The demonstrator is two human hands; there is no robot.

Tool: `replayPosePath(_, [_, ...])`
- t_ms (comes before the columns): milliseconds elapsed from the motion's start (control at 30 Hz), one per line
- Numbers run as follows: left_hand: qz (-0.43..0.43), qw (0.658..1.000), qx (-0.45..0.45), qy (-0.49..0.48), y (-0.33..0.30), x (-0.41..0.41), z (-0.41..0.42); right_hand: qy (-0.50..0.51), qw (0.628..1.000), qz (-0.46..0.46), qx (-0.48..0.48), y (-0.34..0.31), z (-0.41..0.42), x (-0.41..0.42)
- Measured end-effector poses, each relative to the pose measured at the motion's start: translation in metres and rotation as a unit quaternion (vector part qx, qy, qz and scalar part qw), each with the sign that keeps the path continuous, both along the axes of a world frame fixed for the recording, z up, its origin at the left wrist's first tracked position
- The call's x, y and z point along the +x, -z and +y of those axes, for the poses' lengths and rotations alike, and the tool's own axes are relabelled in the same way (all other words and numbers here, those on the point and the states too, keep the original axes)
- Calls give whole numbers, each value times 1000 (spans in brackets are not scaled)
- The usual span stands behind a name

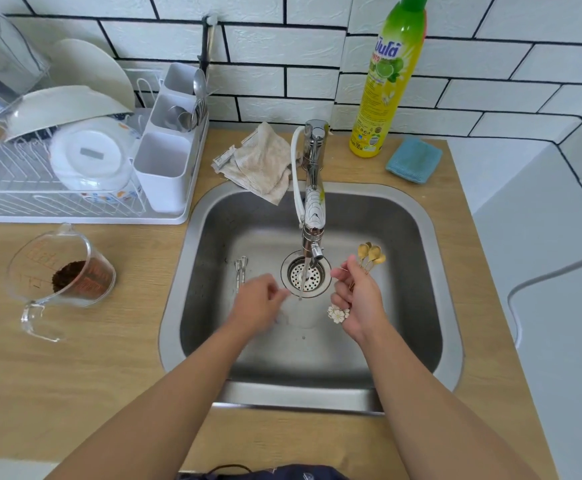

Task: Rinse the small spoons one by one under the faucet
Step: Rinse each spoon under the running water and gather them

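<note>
Water runs in a thin stream from the faucet [312,216] onto the drain strainer [306,277] of the steel sink [431,306]. My right hand [357,299] grips a bunch of small gold spoons [371,254] to the right of the stream; their bowls fan out above my fingers and flower-shaped handle ends [338,314] stick out below. My left hand [258,303] is left of the stream, fingers pinched toward the water; it is blurred and I cannot tell if it holds anything. Small silver spoons [240,270] lie on the sink floor just beyond my left hand.
A white dish rack [74,209] with bowls, plates and a cutlery caddy stands at the left. A glass measuring jug [64,275] holding brown powder sits on the wooden counter. Behind the sink lie a beige cloth [260,161], a dish-soap bottle [391,81] and a blue sponge [414,160].
</note>
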State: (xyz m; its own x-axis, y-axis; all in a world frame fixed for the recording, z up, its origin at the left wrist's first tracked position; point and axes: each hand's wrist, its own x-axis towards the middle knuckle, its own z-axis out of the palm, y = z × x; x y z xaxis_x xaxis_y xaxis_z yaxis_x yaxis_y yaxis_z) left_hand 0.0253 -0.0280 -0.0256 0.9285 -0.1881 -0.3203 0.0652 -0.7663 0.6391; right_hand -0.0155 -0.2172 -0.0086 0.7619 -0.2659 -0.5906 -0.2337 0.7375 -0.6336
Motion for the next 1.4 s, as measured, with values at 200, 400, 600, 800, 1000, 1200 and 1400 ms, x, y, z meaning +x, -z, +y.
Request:
replayPosePath(200, [31, 965, 260, 36, 20, 16, 29, -43, 999, 9, 5, 0, -4, 0])
replayPosePath(400, [46, 953, 300, 15, 21, 19, 28, -50, 999, -1, 19, -5, -3, 3])
replayPosePath(600, [86, 951, 294, 32, 16, 19, 33, -45, 999, 7, 29, -2, -1, 2])
replayPosePath(800, [84, 961, 227, 133, 10, 14, 34, -55, 997, 49, -36, 3, 1, 2])
replayPosePath(1000, [186, 970, -80, 134, -2, -5, 19, -75, 988, 75, -113, 10, 15, -2])
replayPosePath(1200, [166, 958, -108, 206, -6, -18, 14, -145, 978, 42, -146, 13, 28, -8])
replayPosePath(1400, [145, 954, -55, 256, -9, -14, 16, -162, 966, 15, -198, 9, 27, -2])
